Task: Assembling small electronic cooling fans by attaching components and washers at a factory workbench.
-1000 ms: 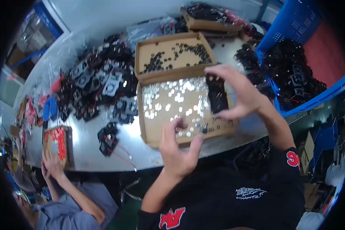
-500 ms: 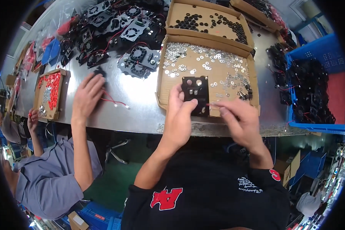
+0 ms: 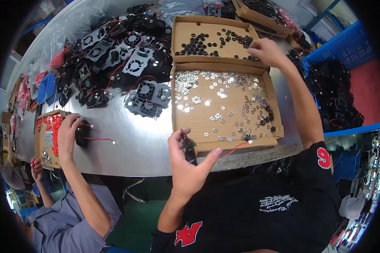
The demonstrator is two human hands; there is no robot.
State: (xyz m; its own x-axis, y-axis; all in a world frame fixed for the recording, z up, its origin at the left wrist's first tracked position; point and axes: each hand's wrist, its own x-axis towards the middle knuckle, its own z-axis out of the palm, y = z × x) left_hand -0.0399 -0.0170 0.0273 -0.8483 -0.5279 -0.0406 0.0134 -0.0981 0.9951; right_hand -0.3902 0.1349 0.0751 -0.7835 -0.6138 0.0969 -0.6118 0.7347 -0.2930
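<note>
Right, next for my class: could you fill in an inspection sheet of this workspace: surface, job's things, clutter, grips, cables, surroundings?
Surface: shiny metal table.
Job's things: held black part; black rings in the far cardboard tray; washers in the near cardboard tray.
Clutter: heap of fan assemblies left of the trays.
Grips: left hand holds the black part; right hand is at the black rings, contact unclear.
Cables: red wire runs from behind the left thumb to a white connector at the near tray's front edge.
Surroundings: co-worker in grey at left; blue crate of black parts at right.
</note>
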